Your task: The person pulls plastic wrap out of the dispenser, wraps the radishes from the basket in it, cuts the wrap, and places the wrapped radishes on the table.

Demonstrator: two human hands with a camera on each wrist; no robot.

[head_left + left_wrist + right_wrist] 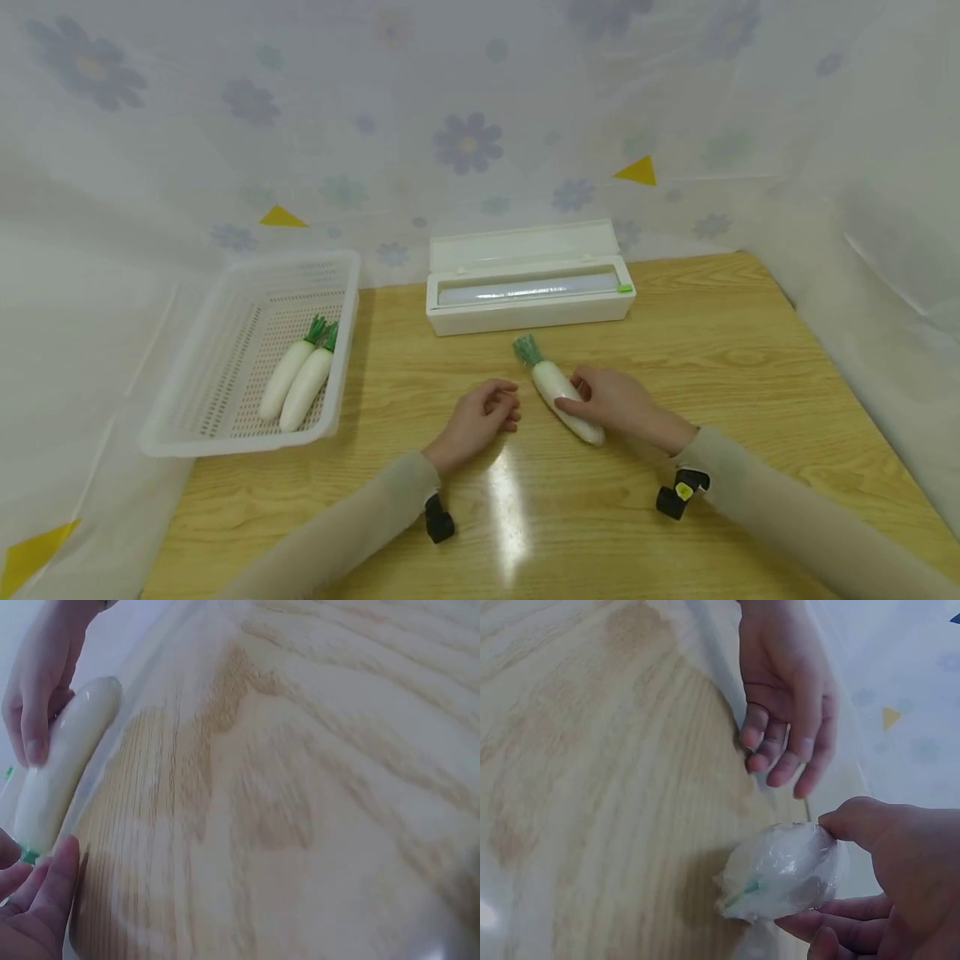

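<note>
A white radish (552, 382) with a green leafy top lies slantwise over the middle of the table. My right hand (617, 406) grips its body between thumb and fingers. Clear, wrinkled plastic film covers the radish's end (784, 866) in the right wrist view. Just left of the radish, my left hand (477, 419) hovers with loosely bent fingers and holds nothing. In the left wrist view, the left fingers (60, 881) appear near the radish's green top. Behind it stands a white box (528, 315), lid raised, with a roll of clear film (525, 290) inside.
At the left stands a white plastic basket (247, 447) with two more radishes (306, 392) lying side by side in it. A green tab (624, 288) sits at the box's right end. Flower-patterned sheeting (468, 200) rises behind the wooden table (720, 358).
</note>
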